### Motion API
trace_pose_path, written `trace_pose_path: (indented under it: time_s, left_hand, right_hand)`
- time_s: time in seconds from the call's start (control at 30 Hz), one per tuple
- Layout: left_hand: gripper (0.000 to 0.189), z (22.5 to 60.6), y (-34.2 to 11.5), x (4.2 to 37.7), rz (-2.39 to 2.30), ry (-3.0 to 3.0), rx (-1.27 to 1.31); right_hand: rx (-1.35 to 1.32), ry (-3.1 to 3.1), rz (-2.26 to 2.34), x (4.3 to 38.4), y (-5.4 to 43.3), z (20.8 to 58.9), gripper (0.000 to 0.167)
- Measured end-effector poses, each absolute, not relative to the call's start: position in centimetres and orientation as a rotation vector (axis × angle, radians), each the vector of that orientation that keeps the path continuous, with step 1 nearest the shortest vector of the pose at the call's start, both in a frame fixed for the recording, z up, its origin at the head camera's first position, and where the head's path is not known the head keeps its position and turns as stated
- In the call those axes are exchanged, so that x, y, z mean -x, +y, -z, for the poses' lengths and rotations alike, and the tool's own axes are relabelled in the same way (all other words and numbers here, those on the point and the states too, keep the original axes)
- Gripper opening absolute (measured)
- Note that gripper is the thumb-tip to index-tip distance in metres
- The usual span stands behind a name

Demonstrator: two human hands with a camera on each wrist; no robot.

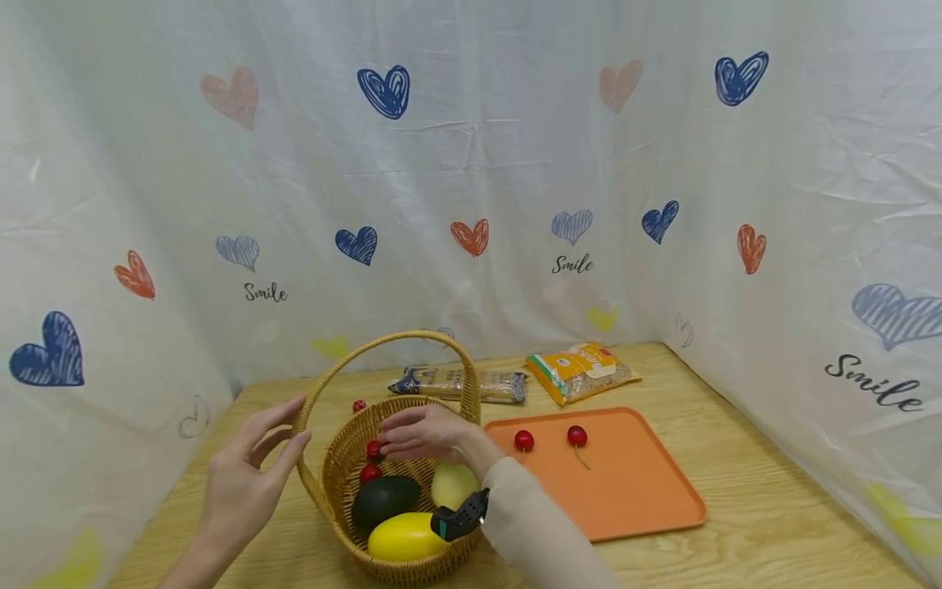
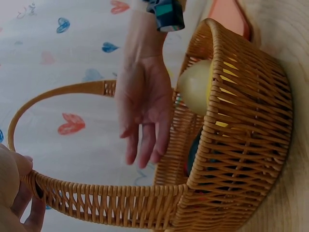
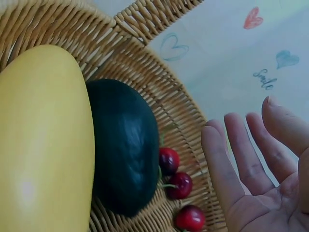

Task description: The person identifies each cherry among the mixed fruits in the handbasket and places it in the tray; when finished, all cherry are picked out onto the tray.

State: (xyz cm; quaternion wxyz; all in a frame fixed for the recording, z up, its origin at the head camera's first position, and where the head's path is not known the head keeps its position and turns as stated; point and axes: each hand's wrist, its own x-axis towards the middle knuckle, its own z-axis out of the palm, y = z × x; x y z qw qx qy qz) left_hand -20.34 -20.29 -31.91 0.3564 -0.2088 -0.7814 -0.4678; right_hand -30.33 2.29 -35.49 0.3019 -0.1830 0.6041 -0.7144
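Observation:
My left hand (image 1: 246, 470) pinches the left side of the handle of a wicker basket (image 1: 334, 458) between thumb and fingers; the left wrist view shows the grip on the handle (image 2: 111, 205). Over the basket's far half hovers my right hand (image 1: 423, 433), palm empty and fingers extended. Inside the basket lie a yellow mango-like fruit (image 1: 405, 537), a dark green avocado-like fruit (image 3: 124, 147), a pale round fruit (image 2: 195, 88) and three red cherries (image 3: 179, 185). Two more cherries (image 1: 577, 436) with stems lie on an orange tray (image 1: 625, 499) to the right.
Behind the basket lies a long clear packet (image 1: 500, 386), and to its right an orange-and-white food bag (image 1: 581, 372). A small red speckled ball (image 1: 359, 405) is beyond the basket's rim. A white curtain (image 1: 478, 164) with hearts encloses the wooden table (image 1: 743, 458).

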Motion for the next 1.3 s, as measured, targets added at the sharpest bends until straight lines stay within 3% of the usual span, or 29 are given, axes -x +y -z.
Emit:
trace_pose_path:
  time_s: [0.67,1.3]
  left_hand:
    - [0.052,32.2,-20.2,20.6,1.233,-1.936,0.574]
    - [0.051,32.1,-20.2,20.3,1.237,-2.033,0.522]
  right_hand:
    - [0.124,1.773,2.149,31.1,-0.5,37.5,0.034]
    - [-0.011,2.151,1.859,30.2,-3.5,38.4,0.02]
